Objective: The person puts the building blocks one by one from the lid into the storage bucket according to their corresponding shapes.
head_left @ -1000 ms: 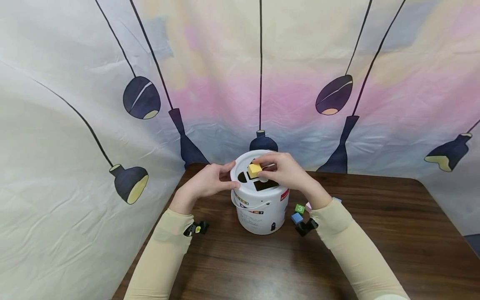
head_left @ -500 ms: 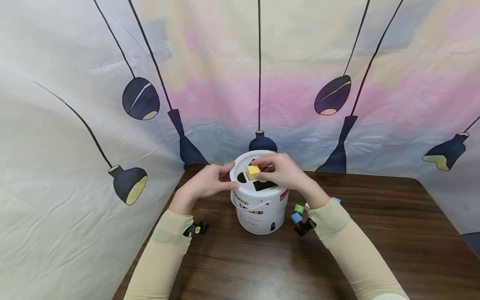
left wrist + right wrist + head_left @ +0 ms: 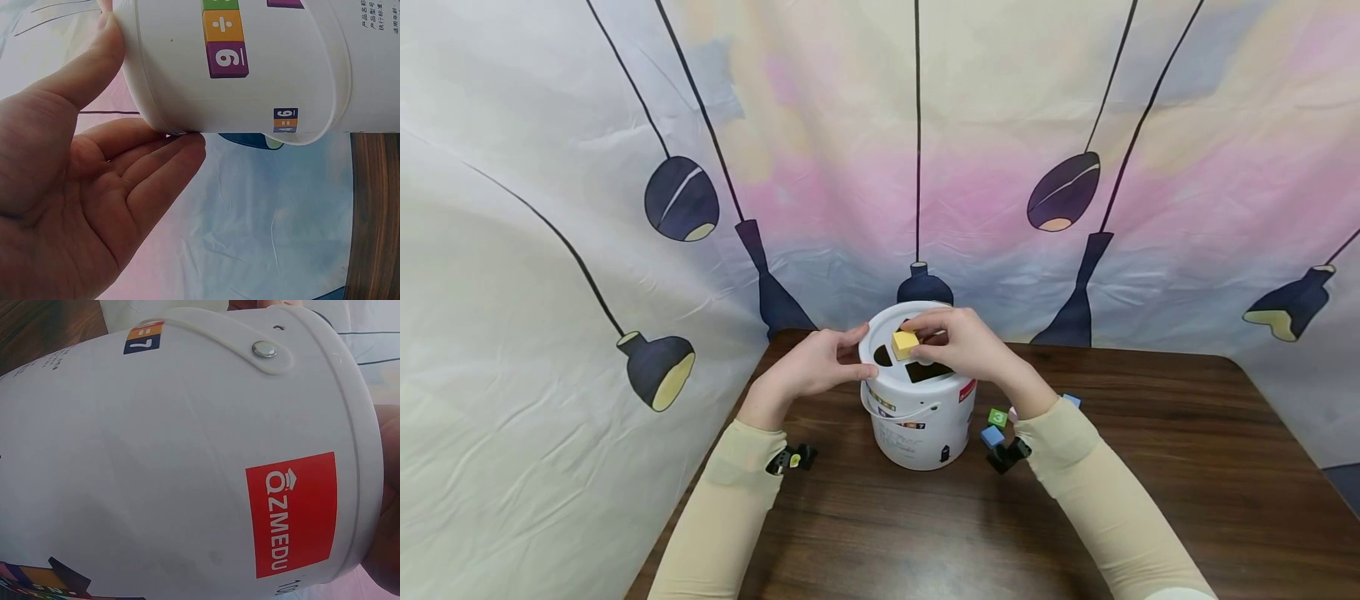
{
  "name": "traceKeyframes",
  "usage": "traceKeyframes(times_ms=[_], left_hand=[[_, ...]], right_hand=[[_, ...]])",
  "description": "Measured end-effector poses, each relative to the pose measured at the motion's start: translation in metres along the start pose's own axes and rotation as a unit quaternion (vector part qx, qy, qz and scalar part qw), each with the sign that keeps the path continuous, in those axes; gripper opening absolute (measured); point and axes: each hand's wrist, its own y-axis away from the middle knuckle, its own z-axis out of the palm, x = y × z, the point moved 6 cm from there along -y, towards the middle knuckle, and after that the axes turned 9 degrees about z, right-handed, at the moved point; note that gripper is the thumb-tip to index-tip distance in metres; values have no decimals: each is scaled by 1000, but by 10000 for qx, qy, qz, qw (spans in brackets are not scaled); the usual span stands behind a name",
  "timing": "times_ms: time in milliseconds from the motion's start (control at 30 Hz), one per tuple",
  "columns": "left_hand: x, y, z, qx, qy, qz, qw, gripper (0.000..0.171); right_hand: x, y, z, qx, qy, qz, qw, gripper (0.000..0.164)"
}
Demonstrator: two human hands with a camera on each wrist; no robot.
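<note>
A white plastic bucket [image 3: 898, 442] stands on the table, its lid [image 3: 887, 323] cut with dark shaped holes. Between thumb and fingers, my right hand [image 3: 966, 343] pinches a yellow block [image 3: 905, 344] over the lid, close to the holes. On the lid's left side rests my left hand [image 3: 811, 363], thumb toward the front and fingers toward the back. The left wrist view shows those fingers [image 3: 165, 159] nearly straight, tips against the rim. In the right wrist view the bucket wall hides the block and most of the right hand [image 3: 389, 506].
Right of the bucket lie a green block [image 3: 997, 417] marked 3, a blue block [image 3: 992, 437] and a partly hidden pink block [image 3: 1012, 414]. Another blue block [image 3: 1071, 401] sits beyond the right forearm. A patterned cloth [image 3: 820, 167] hangs behind the wooden table [image 3: 880, 533].
The right hand has shifted the yellow block slightly left and down over the lid. The left hand stays at the rim, and the view has moved a little.
</note>
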Motion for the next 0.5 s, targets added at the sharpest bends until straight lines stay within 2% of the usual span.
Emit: traceKeyframes(times_ms=[233,500], left_hand=[[0,0,0,-10,44,-9,10000,89],[0,0,0,-12,47,50,10000,88]], right_hand=[[0,-1,1,-5,100,-26,9999,38],[2,3,-4,75,35,133,9999,38]])
